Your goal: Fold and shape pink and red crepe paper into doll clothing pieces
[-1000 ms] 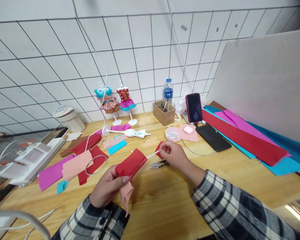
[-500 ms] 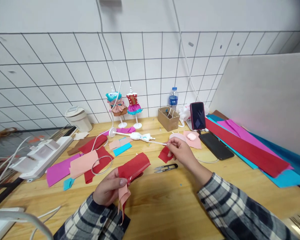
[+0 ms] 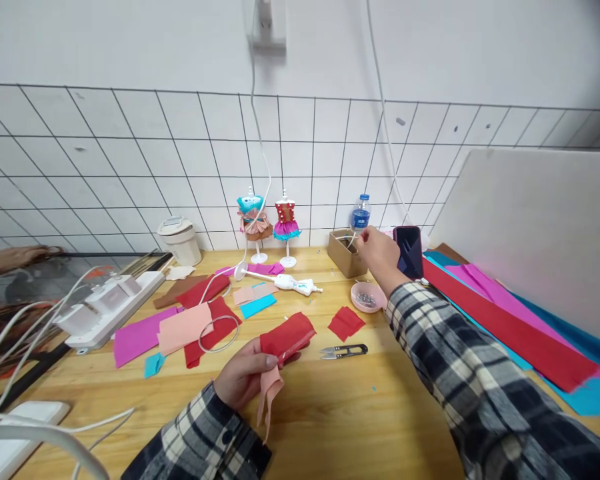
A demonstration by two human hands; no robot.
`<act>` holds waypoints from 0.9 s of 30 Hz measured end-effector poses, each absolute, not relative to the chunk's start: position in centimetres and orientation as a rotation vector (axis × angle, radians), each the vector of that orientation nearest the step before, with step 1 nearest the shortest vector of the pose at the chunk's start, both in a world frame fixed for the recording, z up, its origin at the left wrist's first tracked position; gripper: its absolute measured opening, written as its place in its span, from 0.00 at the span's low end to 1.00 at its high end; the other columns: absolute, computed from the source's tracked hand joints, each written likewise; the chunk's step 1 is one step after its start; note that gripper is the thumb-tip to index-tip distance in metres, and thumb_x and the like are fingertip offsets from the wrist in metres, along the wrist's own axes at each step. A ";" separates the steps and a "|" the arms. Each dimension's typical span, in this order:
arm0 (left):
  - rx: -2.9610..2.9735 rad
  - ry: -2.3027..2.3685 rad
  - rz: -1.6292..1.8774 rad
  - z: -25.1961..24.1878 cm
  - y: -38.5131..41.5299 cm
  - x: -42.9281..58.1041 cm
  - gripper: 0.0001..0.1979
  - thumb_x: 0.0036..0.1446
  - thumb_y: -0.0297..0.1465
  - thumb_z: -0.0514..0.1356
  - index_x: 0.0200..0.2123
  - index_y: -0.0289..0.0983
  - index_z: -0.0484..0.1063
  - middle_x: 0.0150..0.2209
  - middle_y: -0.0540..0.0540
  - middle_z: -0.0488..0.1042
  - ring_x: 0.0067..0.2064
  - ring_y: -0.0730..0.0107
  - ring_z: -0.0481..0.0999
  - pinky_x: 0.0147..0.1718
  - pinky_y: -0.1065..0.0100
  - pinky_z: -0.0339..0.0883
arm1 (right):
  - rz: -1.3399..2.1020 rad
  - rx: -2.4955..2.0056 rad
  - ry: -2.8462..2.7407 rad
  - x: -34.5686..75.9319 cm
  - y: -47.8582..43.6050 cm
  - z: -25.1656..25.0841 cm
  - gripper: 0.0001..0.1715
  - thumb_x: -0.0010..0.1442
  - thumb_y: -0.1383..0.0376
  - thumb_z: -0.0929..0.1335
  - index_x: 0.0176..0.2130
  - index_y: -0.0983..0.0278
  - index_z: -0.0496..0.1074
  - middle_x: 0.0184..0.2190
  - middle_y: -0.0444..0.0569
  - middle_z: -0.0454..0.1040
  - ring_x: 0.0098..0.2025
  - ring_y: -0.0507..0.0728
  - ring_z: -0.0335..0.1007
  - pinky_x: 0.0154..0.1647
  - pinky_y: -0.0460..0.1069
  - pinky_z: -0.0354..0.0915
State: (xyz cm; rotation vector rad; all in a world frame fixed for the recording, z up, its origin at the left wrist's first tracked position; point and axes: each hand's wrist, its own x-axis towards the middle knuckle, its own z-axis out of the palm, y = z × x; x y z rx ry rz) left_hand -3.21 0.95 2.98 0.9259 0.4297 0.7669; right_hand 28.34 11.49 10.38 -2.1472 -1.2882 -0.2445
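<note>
My left hand (image 3: 243, 377) is closed around a folded piece of red fabric (image 3: 289, 333), with a peach fabric strip (image 3: 270, 387) hanging below it. My right hand (image 3: 377, 253) reaches over the small cardboard box (image 3: 349, 263), fingertips pinched on a thin white strip (image 3: 352, 240) at the box opening. In front of my hands lie thread snips (image 3: 344, 351) and a small red fabric square (image 3: 347, 323). A white mini dress form (image 3: 295, 285) rests on its side beyond the red fabric.
Two dressed mini forms (image 3: 287, 223) stand by the wall, near a water bottle (image 3: 361, 215). Fabric scraps (image 3: 145, 333) and a power strip (image 3: 115, 310) lie left. A pink dish (image 3: 368, 298), a phone (image 3: 408, 253) and long fabric strips (image 3: 510, 327) are right. Another person's hand (image 3: 25, 259) shows far left.
My right hand has moved from beside the red square up to the cardboard box, uncovering the pink dish. My left hand still holds the fabric. Another person's hand has appeared at far left.
</note>
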 end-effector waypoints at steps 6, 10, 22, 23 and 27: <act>0.899 0.366 0.759 2.8 1.3 -3.1 0.16 0.42 0.29 0.65 0.38 0.33 0.79 0.46 0.37 0.79 0.58 0.42 0.69 0.61 0.48 0.54 | -0.259 -2.285 -1.394 30.3 11.3 8.1 0.16 0.63 0.61 0.63 0.44 0.61 0.77 0.39 0.57 0.79 0.44 0.62 0.74 0.40 0.52 0.63; 0.900 0.347 0.757 2.7 1.3 -3.1 0.17 0.43 0.29 0.65 0.40 0.33 0.78 0.46 0.37 0.79 0.58 0.42 0.68 0.61 0.47 0.52 | -0.233 -2.285 -1.513 31.1 11.2 7.4 0.19 0.65 0.64 0.61 0.49 0.57 0.76 0.43 0.56 0.79 0.46 0.61 0.73 0.43 0.51 0.63; 0.936 0.376 0.735 2.6 1.3 -3.0 0.10 0.44 0.30 0.64 0.32 0.33 0.80 0.45 0.38 0.79 0.58 0.42 0.69 0.61 0.46 0.52 | -0.116 -2.014 -1.618 30.4 10.0 7.9 0.25 0.60 0.72 0.62 0.55 0.59 0.72 0.58 0.54 0.68 0.57 0.65 0.62 0.55 0.56 0.59; 0.942 0.371 0.733 2.5 1.3 -3.0 0.08 0.44 0.30 0.64 0.29 0.33 0.79 0.45 0.38 0.80 0.58 0.42 0.69 0.61 0.46 0.53 | -0.087 -1.970 -1.613 30.3 9.9 8.1 0.25 0.59 0.71 0.63 0.55 0.60 0.72 0.58 0.54 0.67 0.58 0.64 0.60 0.57 0.57 0.58; 0.930 0.361 0.736 2.4 1.3 -3.1 0.09 0.44 0.29 0.63 0.30 0.33 0.80 0.45 0.38 0.80 0.56 0.43 0.71 0.60 0.47 0.54 | 0.109 -1.793 -1.563 27.8 8.0 8.2 0.23 0.66 0.63 0.58 0.55 0.65 0.71 0.54 0.56 0.70 0.55 0.61 0.64 0.55 0.55 0.62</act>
